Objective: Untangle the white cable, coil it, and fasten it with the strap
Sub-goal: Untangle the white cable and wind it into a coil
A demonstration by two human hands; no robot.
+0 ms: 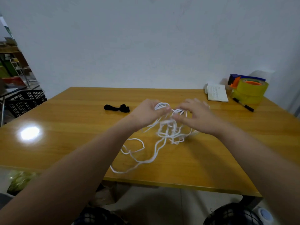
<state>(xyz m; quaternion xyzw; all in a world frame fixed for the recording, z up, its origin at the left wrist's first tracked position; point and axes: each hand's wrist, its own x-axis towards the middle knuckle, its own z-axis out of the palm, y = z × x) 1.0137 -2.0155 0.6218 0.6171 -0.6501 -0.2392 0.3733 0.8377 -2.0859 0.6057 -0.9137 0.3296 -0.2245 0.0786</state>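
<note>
Two hands: both up over the middle of the wooden table (pixel 65 120), working the same knot, a bit motion-blurred.
Left hand (pixel 148 112): fingers curled closed, pinching a few loops of the white cable (pixel 164 127) at the thumb side.
Right hand (pixel 197 117): thumb and fingertips pinched on strands right next to the left hand's grip, other fingers spread out above.
Cable: still a messy tangle, lifted off the table under the hands, with loose loops trailing down onto the tabletop toward the near edge.
Strap (pixel 116 108): black, lying flat on the table, left of the cable clump and apart from it, nobody touching it.
Far right corner of the table: yellow tape rolls (pixel 250 91) stacked, a tape dispenser (pixel 235 79) on top, a small white booklet (pixel 216 94) just left of them, and a black marker (pixel 243 106) lying in front.
Off the table's left side: black plastic crate (pixel 26 101) on the floor.
</note>
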